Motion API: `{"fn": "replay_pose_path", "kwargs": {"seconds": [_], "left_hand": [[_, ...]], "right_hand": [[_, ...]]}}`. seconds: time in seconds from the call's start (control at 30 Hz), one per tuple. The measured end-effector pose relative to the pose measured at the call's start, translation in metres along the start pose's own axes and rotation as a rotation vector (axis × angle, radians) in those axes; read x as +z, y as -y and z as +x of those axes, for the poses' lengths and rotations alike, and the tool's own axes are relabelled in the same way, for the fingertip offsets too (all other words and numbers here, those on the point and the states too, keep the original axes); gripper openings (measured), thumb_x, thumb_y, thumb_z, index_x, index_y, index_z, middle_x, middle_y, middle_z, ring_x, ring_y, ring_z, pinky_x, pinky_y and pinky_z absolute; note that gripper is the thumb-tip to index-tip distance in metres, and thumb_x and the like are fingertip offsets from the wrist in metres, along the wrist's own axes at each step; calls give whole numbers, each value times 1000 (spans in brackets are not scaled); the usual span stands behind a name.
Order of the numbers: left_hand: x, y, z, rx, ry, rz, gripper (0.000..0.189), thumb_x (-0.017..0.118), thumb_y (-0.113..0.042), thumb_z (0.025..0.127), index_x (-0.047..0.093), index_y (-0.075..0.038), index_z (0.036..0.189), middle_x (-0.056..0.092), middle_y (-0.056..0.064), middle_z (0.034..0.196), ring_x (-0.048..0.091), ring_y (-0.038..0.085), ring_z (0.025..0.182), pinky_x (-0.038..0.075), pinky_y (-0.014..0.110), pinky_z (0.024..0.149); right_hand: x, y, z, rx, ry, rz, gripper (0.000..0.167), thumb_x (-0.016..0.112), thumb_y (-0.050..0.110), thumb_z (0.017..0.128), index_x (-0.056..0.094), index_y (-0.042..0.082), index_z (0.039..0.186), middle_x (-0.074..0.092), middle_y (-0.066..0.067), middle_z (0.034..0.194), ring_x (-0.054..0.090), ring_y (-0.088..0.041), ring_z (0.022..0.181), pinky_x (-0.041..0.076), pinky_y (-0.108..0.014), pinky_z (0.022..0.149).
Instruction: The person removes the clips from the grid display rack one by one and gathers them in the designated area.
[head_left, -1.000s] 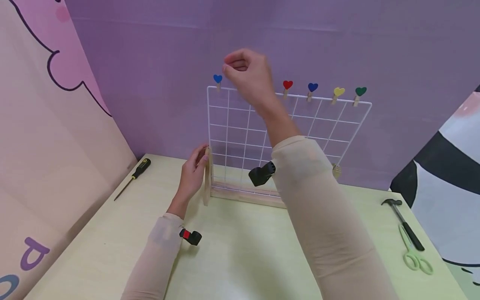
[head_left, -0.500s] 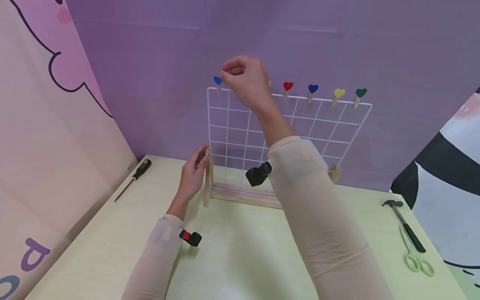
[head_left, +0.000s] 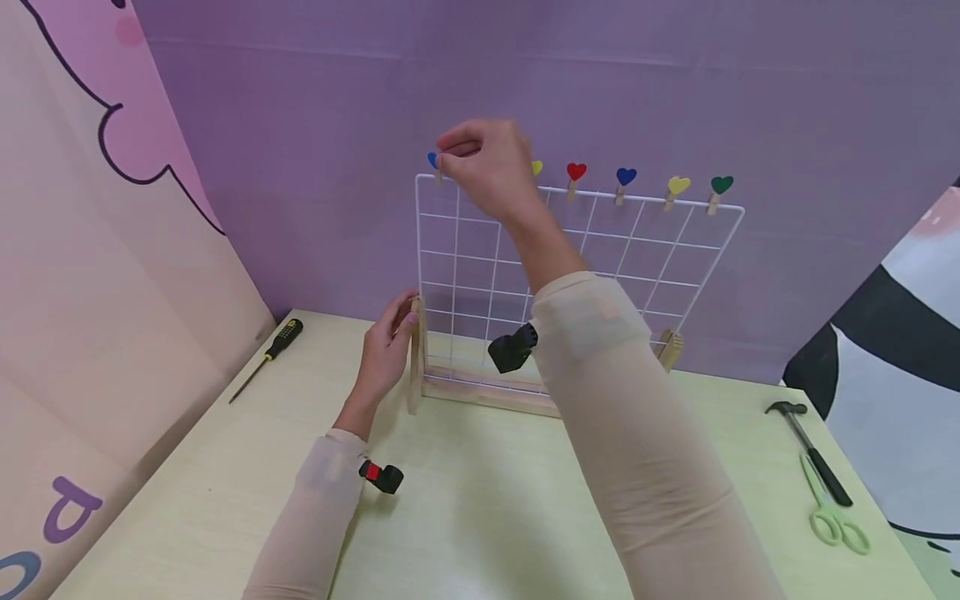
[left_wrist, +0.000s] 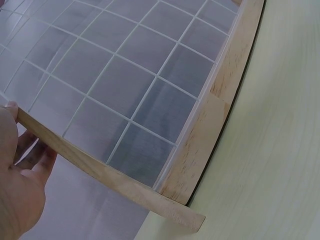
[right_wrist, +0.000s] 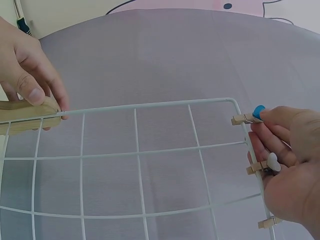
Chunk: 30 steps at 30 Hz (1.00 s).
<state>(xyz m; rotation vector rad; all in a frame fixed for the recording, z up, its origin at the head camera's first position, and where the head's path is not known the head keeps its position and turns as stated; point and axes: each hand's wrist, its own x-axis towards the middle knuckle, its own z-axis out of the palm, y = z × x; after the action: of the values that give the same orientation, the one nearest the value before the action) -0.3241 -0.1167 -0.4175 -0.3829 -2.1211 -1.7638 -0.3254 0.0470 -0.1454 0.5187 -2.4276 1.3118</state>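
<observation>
While the left hand (head_left: 386, 346) holds the wooden side post (left_wrist: 125, 185) of a stand, we find the right hand (head_left: 491, 162) raised to the top left corner of the white wire grid (right_wrist: 170, 103), its fingertips pinching a blue heart clip (head_left: 432, 158). We see that clip on the top bar, its peg across the wire and the heart partly hidden by the thumb in the head view. Just beside it, the right wrist view gives us a pale heart clip (right_wrist: 273, 162), close under the palm. Along the same bar, from the hand rightward, we log a yellow heart clip (head_left: 536, 167), partly covered, then a red heart clip (head_left: 576, 171), a dark blue one, a second yellow and a green at the far corner. We note the grid upright in its wooden base (head_left: 487, 393), on a pale table (head_left: 450, 500) before a purple backdrop (head_left: 300, 167). Well to the left lies a screwdriver (head_left: 285, 336); at the right edge, a hammer (head_left: 831, 477) and green scissors (head_left: 825, 525).
</observation>
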Motion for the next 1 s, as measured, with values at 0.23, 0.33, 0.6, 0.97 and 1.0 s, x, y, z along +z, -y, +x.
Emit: {"fn": "replay_pose_path", "kwargs": {"seconds": [0.23, 0.33, 0.6, 0.97, 1.0], "left_hand": [[-1, 0, 0, 49, -2, 6, 44, 51, -27, 110, 50, -15, 152, 57, 14, 151, 54, 29, 141, 46, 48, 117], [-2, -1, 1, 51, -1, 9, 44, 50, -26, 110, 50, -15, 152, 57, 15, 151, 55, 30, 141, 46, 47, 117], [-4, -35, -10, -3, 25, -14, 45, 48, -13, 110, 45, -1, 153, 53, 23, 152, 51, 37, 143, 43, 49, 119], [-6, -10, 1, -19, 17, 12, 46, 47, -18, 111, 44, -8, 156, 52, 20, 154, 52, 36, 142, 43, 49, 120], [-6, -8, 1, -15, 15, 10, 46, 47, -18, 111, 44, -9, 156, 53, 19, 153, 52, 35, 142, 43, 49, 120]], "right_hand": [[3, 0, -1, -15, -43, -13, 19, 72, 16, 97, 81, 8, 112, 80, -7, 110, 74, -14, 97, 58, -22, 80], [6, 0, -1, -15, -75, -2, 18, 73, 16, 96, 81, 8, 110, 80, -7, 109, 73, -13, 96, 58, -21, 78], [6, 2, -1, -41, -175, 90, 19, 72, 15, 96, 81, 9, 112, 80, -7, 108, 71, -10, 88, 57, -17, 78], [-25, 2, -22, -141, -224, 297, 19, 72, 7, 95, 79, 1, 112, 78, -12, 114, 73, -13, 95, 58, -20, 91], [-29, -1, -25, -145, -226, 314, 19, 72, 6, 94, 79, 1, 112, 78, -12, 112, 73, -14, 94, 58, -20, 90]]}}
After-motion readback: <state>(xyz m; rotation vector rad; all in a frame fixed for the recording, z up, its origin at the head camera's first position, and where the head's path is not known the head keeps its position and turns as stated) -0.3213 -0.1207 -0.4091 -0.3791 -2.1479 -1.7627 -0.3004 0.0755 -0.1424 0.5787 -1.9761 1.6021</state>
